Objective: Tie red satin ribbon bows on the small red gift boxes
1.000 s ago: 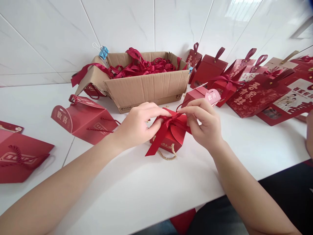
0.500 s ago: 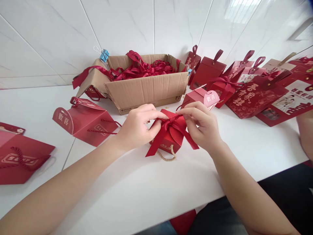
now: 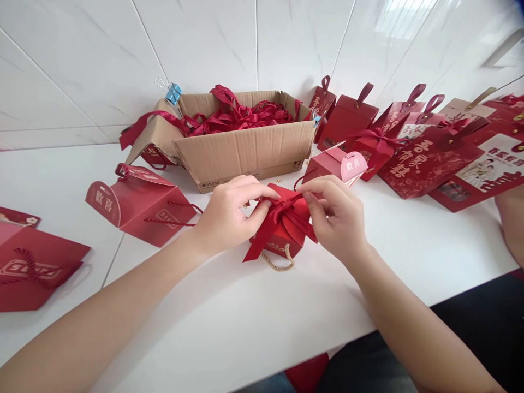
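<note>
A small red gift box (image 3: 275, 240) sits on the white table in front of me, a tan rope handle (image 3: 282, 265) hanging at its near side. Across its top a dark red ribbon (image 3: 268, 232) is tied in a bow, its knot in the middle and its tails hanging down in front. My left hand (image 3: 233, 213) pinches the bow's left loop between thumb and fingers. On the other side, my right hand (image 3: 338, 213) pinches the right loop in the same way. The fingers partly hide both loops.
Behind stands a cardboard box (image 3: 245, 150) heaped with red ribbons (image 3: 245, 117), a blue binder clip (image 3: 173, 93) on its flap. Red gift boxes (image 3: 139, 204) lie at the left; several red gift bags (image 3: 426, 155) crowd the right. Another person's arm (image 3: 510, 224) shows at the right edge.
My right hand has shifted slightly down on the right loop, and the right ribbon tail now lies closer to the box, partly behind that hand. The left hand keeps its pinch.
</note>
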The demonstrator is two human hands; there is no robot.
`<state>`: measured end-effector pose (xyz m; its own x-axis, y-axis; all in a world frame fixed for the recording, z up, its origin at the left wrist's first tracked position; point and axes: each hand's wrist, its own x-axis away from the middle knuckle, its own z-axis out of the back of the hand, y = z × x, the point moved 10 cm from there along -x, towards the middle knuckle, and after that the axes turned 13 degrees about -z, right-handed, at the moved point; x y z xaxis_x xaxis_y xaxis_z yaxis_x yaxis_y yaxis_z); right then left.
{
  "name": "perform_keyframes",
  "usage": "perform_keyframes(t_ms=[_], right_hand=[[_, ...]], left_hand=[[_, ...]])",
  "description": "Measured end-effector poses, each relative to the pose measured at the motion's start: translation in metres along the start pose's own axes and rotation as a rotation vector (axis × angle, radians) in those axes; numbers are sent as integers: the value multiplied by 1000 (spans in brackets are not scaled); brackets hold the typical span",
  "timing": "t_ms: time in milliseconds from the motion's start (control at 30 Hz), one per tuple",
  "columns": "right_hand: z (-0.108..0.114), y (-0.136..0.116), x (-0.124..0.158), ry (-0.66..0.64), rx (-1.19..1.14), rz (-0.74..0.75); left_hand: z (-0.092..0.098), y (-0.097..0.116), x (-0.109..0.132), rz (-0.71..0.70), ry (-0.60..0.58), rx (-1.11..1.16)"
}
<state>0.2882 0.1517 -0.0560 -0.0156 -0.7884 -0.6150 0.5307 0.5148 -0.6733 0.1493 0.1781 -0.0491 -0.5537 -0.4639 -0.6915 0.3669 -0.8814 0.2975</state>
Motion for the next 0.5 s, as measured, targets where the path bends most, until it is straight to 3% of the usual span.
perform_keyframes(t_ms=[233, 500], right_hand=[[-5, -2, 1, -79, 77, 85], [-13, 4, 2, -169, 116, 66]], left_hand=[[2, -6, 1, 76, 8, 11], [2, -11, 3, 123, 11, 22]])
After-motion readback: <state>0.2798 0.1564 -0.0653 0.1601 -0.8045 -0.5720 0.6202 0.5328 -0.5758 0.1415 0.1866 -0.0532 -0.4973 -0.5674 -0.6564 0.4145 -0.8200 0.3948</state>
